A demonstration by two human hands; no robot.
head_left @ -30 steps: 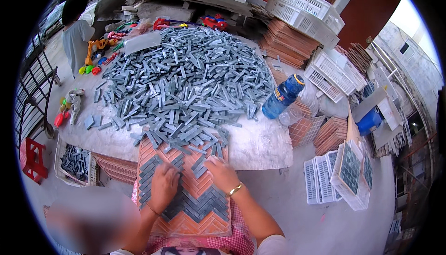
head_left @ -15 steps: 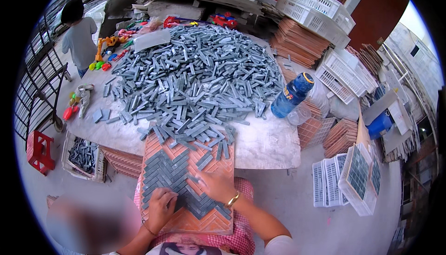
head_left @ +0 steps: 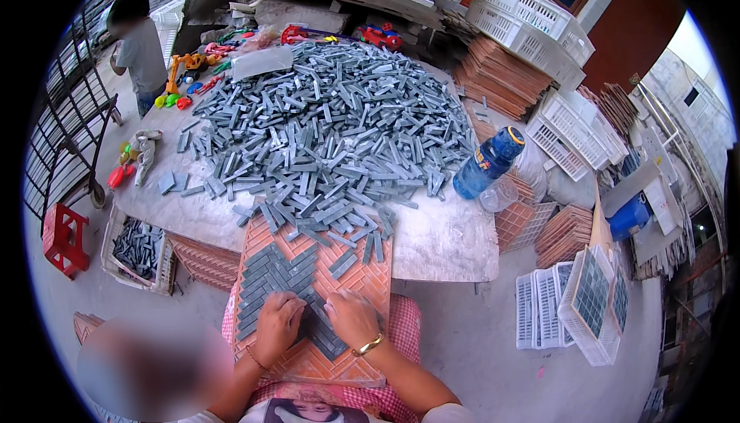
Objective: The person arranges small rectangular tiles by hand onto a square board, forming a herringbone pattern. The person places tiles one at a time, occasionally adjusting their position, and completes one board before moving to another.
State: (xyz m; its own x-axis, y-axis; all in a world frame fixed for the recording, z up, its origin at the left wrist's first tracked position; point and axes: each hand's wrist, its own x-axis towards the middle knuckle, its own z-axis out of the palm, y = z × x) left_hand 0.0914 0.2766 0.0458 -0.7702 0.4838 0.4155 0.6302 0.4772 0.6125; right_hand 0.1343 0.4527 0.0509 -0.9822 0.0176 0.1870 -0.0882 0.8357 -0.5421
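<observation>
An orange board (head_left: 266,363) with zigzag ridges rests across my lap against the table's front edge. Dark grey strip tiles (head_left: 271,276) fill much of it in a herringbone pattern. My left hand (head_left: 279,324) is closed over the laid tiles, thumb and fingertips together; whatever they pinch is hidden. Close by on its right, my right hand (head_left: 353,320), with a gold bracelet at the wrist, is curled with its fingertips down at the pattern. I cannot make out what it holds. Loose tiles (head_left: 343,263) lie on the board's upper part.
A big heap of grey strip tiles (head_left: 331,130) covers the table (head_left: 439,246). A blue bottle (head_left: 487,162) stands at its right, toys (head_left: 183,76) at the far left. White crates (head_left: 590,307) are on the floor. A child (head_left: 142,57) stands far left; a blurred person (head_left: 154,369) is near left.
My right hand has come down and nearer to me, toward the left hand; the tile at its fingertips no longer shows. My left hand has moved up and slightly right.
</observation>
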